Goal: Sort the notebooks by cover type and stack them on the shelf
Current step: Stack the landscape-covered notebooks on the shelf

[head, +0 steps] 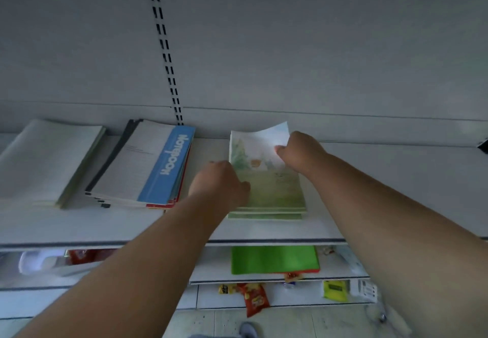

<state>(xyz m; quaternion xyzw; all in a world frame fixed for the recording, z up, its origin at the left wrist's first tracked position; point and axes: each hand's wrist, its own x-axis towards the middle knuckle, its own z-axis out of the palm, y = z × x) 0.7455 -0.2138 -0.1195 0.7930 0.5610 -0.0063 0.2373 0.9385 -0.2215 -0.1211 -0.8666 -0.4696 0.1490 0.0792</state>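
Observation:
A small stack of notebooks with a pale green landscape cover [266, 182] lies on the white shelf [264, 232]. My left hand [219, 179] grips the stack's left edge. At the far right corner my right hand [301, 150] pinches the top cover, which curls upward there. Left of it lies a stack topped by a white notebook with a blue "Notebook" band [148, 163]. Farther left sits a stack of plain white notebooks [50, 161].
The shelf's back panel carries a slotted upright [166, 55]. On the lower shelf lies a green folder [274, 260]. Snack packets [253, 298] and a yellow-green packet [335, 290] sit lower down. The shelf right of the green stack is bare.

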